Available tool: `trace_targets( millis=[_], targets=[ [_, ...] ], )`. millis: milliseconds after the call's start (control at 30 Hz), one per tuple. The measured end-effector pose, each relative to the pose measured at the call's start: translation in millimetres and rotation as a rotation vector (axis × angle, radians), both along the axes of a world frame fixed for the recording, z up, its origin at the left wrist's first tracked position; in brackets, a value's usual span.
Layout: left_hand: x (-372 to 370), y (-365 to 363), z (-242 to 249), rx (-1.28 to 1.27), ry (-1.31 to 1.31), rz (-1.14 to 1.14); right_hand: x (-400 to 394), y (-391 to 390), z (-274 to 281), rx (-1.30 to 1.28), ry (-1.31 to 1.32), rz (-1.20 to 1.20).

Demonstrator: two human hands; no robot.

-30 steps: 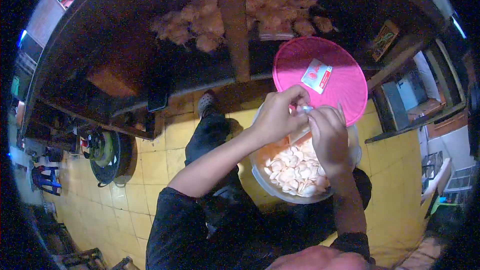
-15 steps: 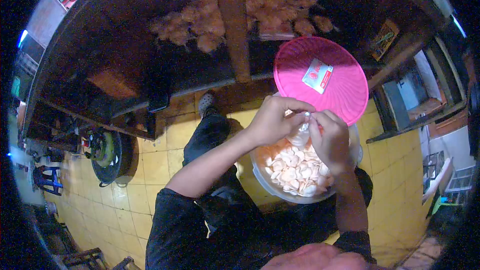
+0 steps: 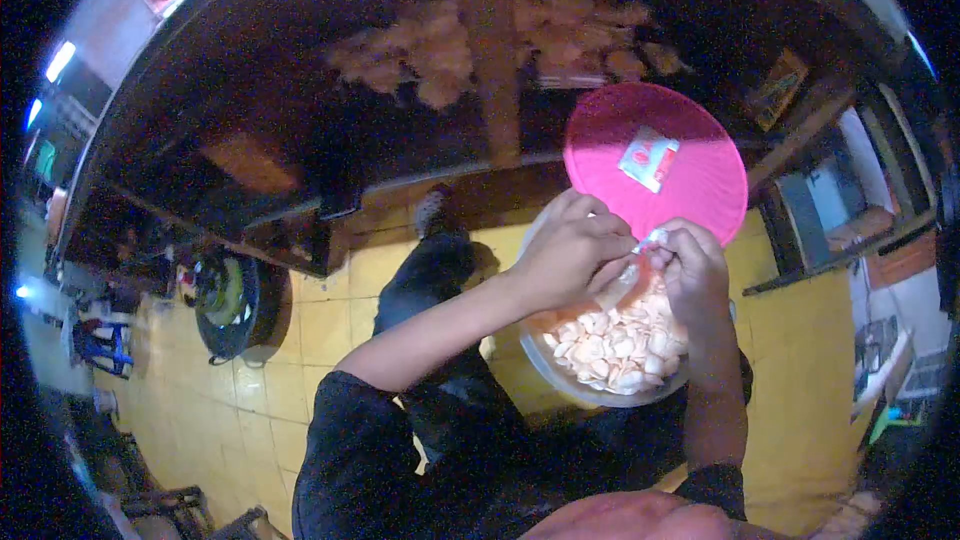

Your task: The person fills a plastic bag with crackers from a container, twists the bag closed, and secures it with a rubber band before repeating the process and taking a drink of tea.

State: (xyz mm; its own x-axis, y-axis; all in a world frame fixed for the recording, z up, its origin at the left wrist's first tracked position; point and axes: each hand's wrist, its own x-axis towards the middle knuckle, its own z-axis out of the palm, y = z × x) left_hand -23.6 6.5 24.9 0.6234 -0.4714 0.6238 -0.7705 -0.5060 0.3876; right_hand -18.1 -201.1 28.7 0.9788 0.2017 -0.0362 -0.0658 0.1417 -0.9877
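Both of my hands hold a small clear plastic bag (image 3: 622, 288) above a round tub (image 3: 550, 372) full of pale, flat, rounded chips (image 3: 620, 350). My left hand (image 3: 575, 250) pinches one side of the bag's gathered neck. The fingers of my right hand (image 3: 695, 270) are closed on the other side of the neck. Fingers partly cover the bag, so its contents are hard to make out. Behind the hands a round pink lid (image 3: 690, 180) stands tilted, with a white and red label (image 3: 648, 160) on it.
A dark wooden table (image 3: 490, 90) stands ahead, with brown clumped pieces (image 3: 440, 50) on it. To the left, a black basin (image 3: 235, 325) containing something green sits on the yellow tiled floor (image 3: 240, 420). A wooden frame (image 3: 900, 170) is at the right.
My hands have drawn slightly apart, and the bag's neck now stretches between them. The bag tilts more. The whole view has shifted a little, moving the scene to the right.
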Motion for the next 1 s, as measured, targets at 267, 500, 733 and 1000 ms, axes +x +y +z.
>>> trace_targets(
  millis=[267, 500, 733, 1000],
  targets=[
    [15, 75, 31, 0.038, 0.605, 0.094, 1, 6, 5, -0.199, -0.090, 0.077],
    [40, 184, 39, -0.431, -0.196, 1.034, 2, -1, 3, -0.269, -0.127, 0.037],
    [50, 119, 28, -0.320, 0.049, 0.647, 24, -29, 0, -0.685, -0.416, -0.112],
    [90, 3, -3, 0.101, 0.389, 0.360, 84, -25, -37, -1.177, -0.654, -0.134]
  ],
)
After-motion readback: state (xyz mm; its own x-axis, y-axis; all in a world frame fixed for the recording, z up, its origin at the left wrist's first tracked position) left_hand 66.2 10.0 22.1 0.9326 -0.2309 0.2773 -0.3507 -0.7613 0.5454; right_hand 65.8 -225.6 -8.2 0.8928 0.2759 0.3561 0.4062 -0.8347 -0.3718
